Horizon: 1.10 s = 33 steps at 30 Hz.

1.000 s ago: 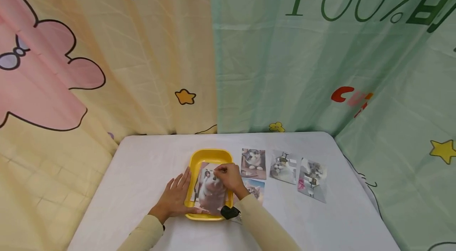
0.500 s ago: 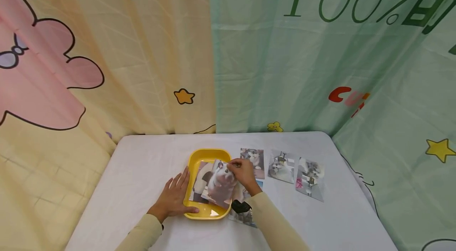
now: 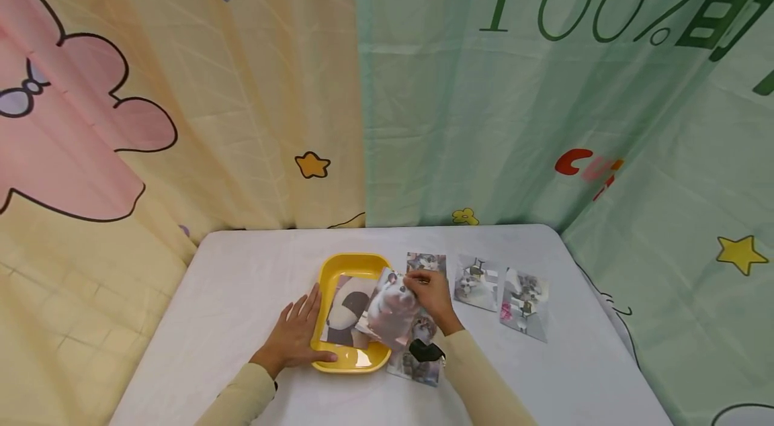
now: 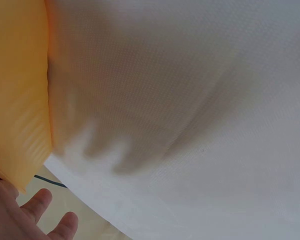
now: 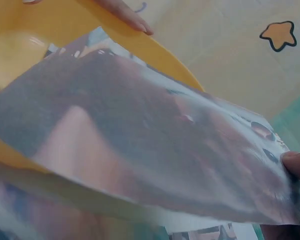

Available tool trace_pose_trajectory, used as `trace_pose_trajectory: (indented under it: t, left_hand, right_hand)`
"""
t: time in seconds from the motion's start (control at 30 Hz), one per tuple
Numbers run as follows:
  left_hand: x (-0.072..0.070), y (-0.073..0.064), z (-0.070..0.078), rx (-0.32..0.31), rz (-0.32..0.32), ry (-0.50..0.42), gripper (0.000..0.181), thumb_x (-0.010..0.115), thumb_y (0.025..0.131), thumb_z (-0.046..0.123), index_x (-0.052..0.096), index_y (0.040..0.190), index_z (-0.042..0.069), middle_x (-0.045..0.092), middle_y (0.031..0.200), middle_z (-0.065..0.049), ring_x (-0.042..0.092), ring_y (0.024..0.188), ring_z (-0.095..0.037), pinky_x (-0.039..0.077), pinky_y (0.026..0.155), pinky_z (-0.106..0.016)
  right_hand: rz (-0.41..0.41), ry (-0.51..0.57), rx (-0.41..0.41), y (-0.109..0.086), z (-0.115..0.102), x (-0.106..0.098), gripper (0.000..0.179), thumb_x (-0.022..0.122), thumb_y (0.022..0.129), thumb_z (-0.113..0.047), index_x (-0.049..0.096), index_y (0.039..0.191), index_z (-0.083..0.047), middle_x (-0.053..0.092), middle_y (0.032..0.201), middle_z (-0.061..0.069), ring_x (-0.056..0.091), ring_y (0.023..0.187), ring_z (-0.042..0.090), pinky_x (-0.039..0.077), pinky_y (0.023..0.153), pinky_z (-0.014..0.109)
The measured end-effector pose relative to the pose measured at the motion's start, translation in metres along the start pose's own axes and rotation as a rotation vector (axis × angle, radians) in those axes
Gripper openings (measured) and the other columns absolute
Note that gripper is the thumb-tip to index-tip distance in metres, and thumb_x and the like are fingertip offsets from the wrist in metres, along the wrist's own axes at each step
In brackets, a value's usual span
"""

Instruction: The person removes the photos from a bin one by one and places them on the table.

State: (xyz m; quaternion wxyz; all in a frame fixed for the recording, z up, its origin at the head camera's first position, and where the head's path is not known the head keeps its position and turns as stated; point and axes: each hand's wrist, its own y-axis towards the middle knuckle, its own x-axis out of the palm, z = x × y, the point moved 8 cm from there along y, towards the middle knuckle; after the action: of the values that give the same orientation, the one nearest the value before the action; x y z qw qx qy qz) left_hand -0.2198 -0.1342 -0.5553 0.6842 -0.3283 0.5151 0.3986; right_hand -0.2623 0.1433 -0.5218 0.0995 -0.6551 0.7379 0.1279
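Note:
My right hand (image 3: 432, 295) pinches the upper right corner of a glossy photo print (image 3: 392, 312) of a pale hamster, between thumb and fingers. The print hangs tilted across the right rim of a yellow tray (image 3: 326, 268); in the right wrist view the photo (image 5: 140, 135) bows, with the thumb (image 5: 297, 164) at its right end. Inside the tray lies another photo (image 3: 347, 312) with a dark rounded shape on it. My left hand (image 3: 293, 332) rests along the tray's left side, fingers straight, thumb over the near rim. In the left wrist view its fingertips (image 4: 37, 202) stick out beside the tray wall (image 4: 20, 90).
Right of the tray, animal photos lie on the white tabletop (image 3: 199, 338): one at the back (image 3: 426, 261), partly behind my right hand, a tilted one (image 3: 476, 283), another farther right (image 3: 525, 305), and one near the front (image 3: 414, 369). Patterned curtains (image 3: 272, 76) surround the table.
My right hand has moved right, drawing the hamster photo from inside the tray to its right rim. The photo beneath it has come into view. My left hand stays at the tray.

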Motion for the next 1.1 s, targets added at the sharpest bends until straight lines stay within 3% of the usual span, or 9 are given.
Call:
trace_pose_trajectory:
  t: [0.27,0.57,0.8,1.1]
  left_hand:
    - [0.001,0.000,0.002,-0.004,-0.009,-0.027,0.128,0.065,0.065,0.076,0.019,0.149,-0.008,0.014,0.158,-0.021,0.028,0.138,-0.041,0.023,0.109,-0.058]
    - [0.002,0.000,0.001,-0.028,-0.039,-0.015,0.130,0.063,0.065,0.079,0.015,0.150,-0.007,0.012,0.159,-0.020,0.025,0.140,-0.040,0.021,0.111,-0.057]
    - [0.001,0.000,0.001,-0.034,-0.044,-0.015,0.131,0.062,0.065,0.080,0.015,0.150,-0.007,0.011,0.159,-0.019,0.025,0.140,-0.040,0.021,0.111,-0.057]
    - [-0.001,0.001,0.002,-0.030,-0.044,-0.019,0.130,0.062,0.065,0.079,0.015,0.150,-0.008,0.011,0.159,-0.020,0.025,0.140,-0.040,0.021,0.111,-0.058]
  right_hand:
    - [0.028,0.046,0.059,-0.003,0.025,-0.032,0.020,0.072,0.087,-0.017,0.074,0.100,0.000,0.070,0.099,0.012,0.066,0.085,0.019,0.053,0.068,0.028]
    - [0.074,0.020,0.024,-0.015,0.043,-0.076,0.017,0.073,0.085,-0.017,0.075,0.092,-0.002,0.072,0.089,0.006,0.062,0.074,0.010,0.048,0.058,0.024]
    - [0.076,-0.039,0.167,-0.024,0.071,-0.105,0.024,0.074,0.086,-0.017,0.073,0.101,0.001,0.072,0.099,0.012,0.065,0.086,0.011,0.051,0.071,0.023]
    - [0.068,-0.144,0.196,-0.037,0.095,-0.128,0.022,0.073,0.086,-0.016,0.073,0.099,0.002,0.072,0.095,0.011,0.064,0.084,0.014,0.051,0.070,0.025]
